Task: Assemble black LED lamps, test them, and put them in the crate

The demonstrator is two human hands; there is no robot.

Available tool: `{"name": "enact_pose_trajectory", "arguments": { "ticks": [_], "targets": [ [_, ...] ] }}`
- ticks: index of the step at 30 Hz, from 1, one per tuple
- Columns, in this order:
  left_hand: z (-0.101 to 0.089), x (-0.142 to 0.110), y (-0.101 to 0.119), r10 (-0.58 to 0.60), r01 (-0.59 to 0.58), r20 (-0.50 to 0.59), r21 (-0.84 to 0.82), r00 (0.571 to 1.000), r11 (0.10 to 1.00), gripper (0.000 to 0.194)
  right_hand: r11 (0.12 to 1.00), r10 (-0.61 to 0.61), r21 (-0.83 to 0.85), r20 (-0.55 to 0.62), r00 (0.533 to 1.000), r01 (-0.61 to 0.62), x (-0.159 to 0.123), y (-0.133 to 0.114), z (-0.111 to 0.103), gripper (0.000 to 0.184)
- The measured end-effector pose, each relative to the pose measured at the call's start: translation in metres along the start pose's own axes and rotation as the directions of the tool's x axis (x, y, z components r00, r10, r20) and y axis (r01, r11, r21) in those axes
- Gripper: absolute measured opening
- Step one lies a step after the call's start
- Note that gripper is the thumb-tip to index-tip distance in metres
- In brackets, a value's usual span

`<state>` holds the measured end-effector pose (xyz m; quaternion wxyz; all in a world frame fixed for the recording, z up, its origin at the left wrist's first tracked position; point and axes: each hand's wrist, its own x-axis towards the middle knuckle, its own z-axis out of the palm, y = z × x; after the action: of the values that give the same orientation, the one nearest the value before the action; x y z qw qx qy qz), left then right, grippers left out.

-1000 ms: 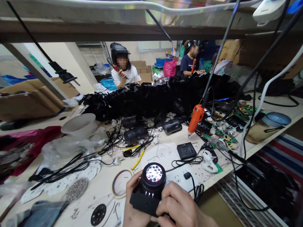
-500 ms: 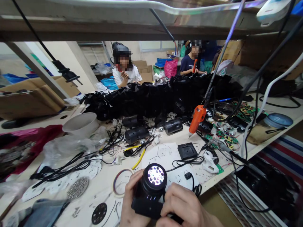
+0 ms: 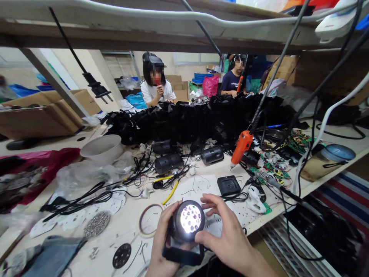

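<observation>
Holds a round black plastic lamp (image 3: 177, 219) with a glowing multi-lens face above the near part of the white tabletop (image 3: 129, 221), the left hand (image 3: 164, 238) with fingers curled around its side. Has the right hand (image 3: 227, 234) with fingers spread wide, thumb against the lower rim. Shows a beige tape ring (image 3: 140, 224) just left, a square black plastic tray (image 3: 229, 185) beyond.

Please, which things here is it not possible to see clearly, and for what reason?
All in the head view:
- Back of the lamp: hidden behind its own lit front.
- Some fingertips of the left hand: hidden by the lamp.
- Marks on the paper: too small to read.
- Pink bag: cut off by the left edge.
- Inside of the jar: hidden by its wall and lid.
</observation>
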<state>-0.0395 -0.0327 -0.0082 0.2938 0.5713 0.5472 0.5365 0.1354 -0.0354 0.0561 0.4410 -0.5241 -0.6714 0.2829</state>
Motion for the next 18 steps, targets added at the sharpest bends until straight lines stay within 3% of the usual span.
{"name": "enact_pose_trajectory", "arguments": {
  "ticks": [3, 9, 18],
  "targets": [
    [-0.001, 0.003, -0.002, -0.040, 0.044, 0.036, -0.113, 0.999, 0.993, 0.069, 0.998, 0.049, -0.038, 0.105, 0.993, -0.045, 0.001, -0.001, 0.006, 0.083],
    [-0.007, 0.008, 0.008, -0.070, 0.100, 0.137, -0.228, 0.988, 0.969, 0.068, 0.997, -0.052, -0.052, 0.065, 0.997, 0.056, 0.006, -0.006, 0.013, 0.075],
    [-0.004, 0.006, -0.006, -0.040, 0.078, 0.132, -0.297, 0.990, 0.952, 0.069, 0.998, -0.028, -0.057, 0.106, 0.994, 0.035, 0.005, -0.006, 0.014, 0.074]
  ]
}}
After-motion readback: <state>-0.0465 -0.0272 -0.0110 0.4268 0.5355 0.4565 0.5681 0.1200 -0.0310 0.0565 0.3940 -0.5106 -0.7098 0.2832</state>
